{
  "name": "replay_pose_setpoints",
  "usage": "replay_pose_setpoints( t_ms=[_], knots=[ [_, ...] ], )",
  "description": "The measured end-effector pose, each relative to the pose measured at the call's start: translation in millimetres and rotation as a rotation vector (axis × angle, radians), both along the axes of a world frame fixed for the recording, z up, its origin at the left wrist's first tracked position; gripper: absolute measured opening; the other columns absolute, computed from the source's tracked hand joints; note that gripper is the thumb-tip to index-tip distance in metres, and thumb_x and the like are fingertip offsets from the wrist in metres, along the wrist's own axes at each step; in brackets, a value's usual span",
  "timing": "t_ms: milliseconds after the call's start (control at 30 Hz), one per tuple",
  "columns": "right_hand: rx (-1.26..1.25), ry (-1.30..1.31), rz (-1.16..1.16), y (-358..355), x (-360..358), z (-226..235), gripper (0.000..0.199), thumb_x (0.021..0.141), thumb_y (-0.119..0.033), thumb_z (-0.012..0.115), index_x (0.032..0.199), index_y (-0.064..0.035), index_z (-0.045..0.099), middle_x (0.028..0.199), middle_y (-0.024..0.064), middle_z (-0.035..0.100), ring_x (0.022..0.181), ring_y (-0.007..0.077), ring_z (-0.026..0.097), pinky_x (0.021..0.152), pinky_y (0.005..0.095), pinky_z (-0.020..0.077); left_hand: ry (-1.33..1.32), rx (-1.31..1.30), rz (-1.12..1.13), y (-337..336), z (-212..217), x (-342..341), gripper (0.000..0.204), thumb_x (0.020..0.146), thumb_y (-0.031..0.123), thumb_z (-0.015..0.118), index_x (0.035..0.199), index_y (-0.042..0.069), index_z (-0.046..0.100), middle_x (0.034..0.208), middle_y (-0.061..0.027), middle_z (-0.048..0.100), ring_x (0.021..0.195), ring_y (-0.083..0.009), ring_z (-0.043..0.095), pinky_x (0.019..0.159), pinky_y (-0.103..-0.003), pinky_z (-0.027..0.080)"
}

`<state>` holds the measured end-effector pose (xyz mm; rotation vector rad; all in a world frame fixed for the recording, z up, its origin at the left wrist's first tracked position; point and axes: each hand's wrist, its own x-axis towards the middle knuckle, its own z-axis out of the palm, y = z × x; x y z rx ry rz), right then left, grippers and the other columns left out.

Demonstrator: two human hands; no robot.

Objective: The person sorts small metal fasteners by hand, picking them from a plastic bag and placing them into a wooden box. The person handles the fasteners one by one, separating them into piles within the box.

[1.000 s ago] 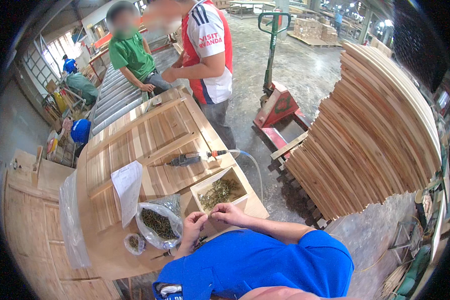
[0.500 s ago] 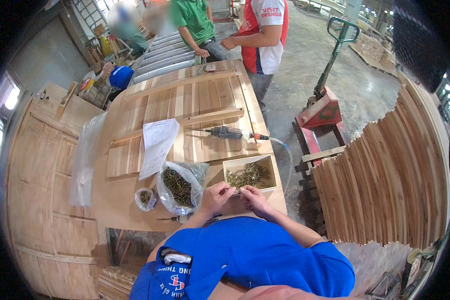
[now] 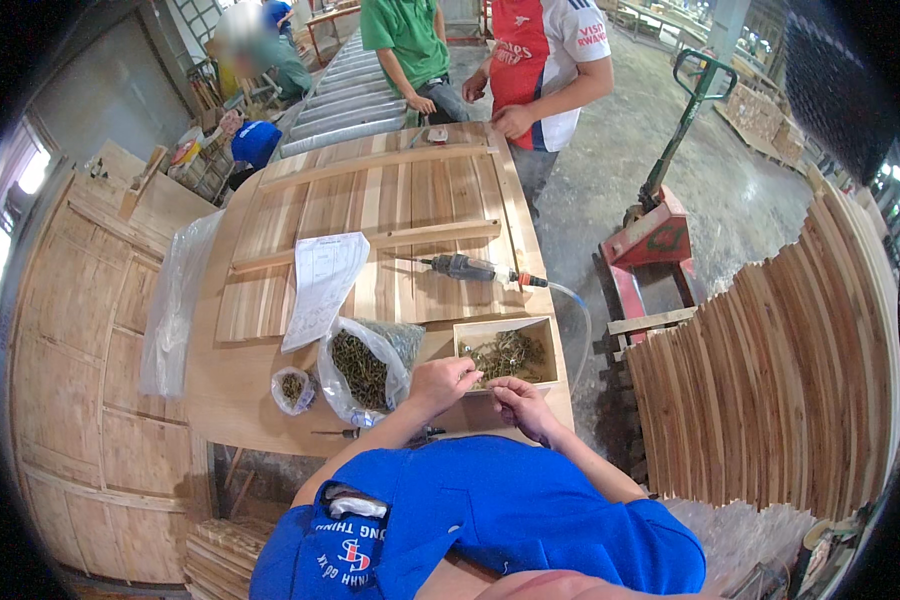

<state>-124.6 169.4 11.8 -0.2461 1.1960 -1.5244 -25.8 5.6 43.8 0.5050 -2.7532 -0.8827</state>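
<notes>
A shallow wooden box (image 3: 548, 325) filled with dark screws (image 3: 505, 352) sits on the near right corner of the wooden panel table (image 3: 270, 230). My left hand (image 3: 440, 381) rests at the box's front edge, its fingers curled around a few screws. My right hand (image 3: 519, 404) is just beside it, in front of the box, with fingertips pinched together; what they grip is too small to see. A clear plastic bag of screws (image 3: 360, 370) lies left of my left hand, with a smaller bag (image 3: 292, 388) beyond it.
A pneumatic screwdriver (image 3: 465, 267) with its hose lies behind the box, and a paper sheet (image 3: 325, 280) left of it. Two people stand at the table's far end. A red pallet jack (image 3: 655, 235) and stacked curved slats (image 3: 780, 390) are at right.
My head has turned, so the table sits more centrally in view. Both hands have stayed together at the front edge of the screw box.
</notes>
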Motion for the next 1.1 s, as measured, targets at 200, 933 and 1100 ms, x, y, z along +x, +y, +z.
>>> replay_pose_setpoints(
  t_ms=[200, 933, 1100],
  knots=[
    [0.026, 0.060, 0.019, -2, 3, 3, 0.017, 0.092, -0.017, 0.045, 0.102, -0.0069, 0.055, 0.072, -0.0009, 0.054, 0.052, 0.0055, 0.041, 0.047, 0.0185, 0.0330, -0.047, -0.031, -0.030, -4, -19, -2, 0.021, 0.079, 0.033, 0.055, 0.081, 0.013, 0.063, 0.077, -0.0080, 0.063, 0.072, -0.0275, 0.061, 0.061, -0.040, 0.047],
    [-0.057, 0.130, -0.075, 0, 4, 5, 0.012, 0.086, -0.013, 0.057, 0.095, -0.0054, 0.053, 0.080, 0.0035, 0.064, 0.055, 0.0064, 0.052, 0.046, 0.0177, 0.0383, 0.112, 1.585, 0.331, -3, -37, 22, 0.017, 0.090, 0.011, 0.048, 0.105, 0.005, 0.052, 0.098, -0.0073, 0.061, 0.074, -0.0121, 0.058, 0.069, -0.025, 0.045],
    [-0.058, 0.151, -0.098, 5, 3, 8, 0.010, 0.085, -0.012, 0.058, 0.092, -0.0054, 0.055, 0.082, 0.0044, 0.065, 0.058, 0.0070, 0.054, 0.047, 0.0189, 0.0405, 0.015, 1.688, 0.174, 5, -33, 25, 0.015, 0.087, 0.013, 0.057, 0.100, 0.007, 0.056, 0.089, -0.0051, 0.062, 0.073, -0.0110, 0.059, 0.067, -0.024, 0.046]
  ],
)
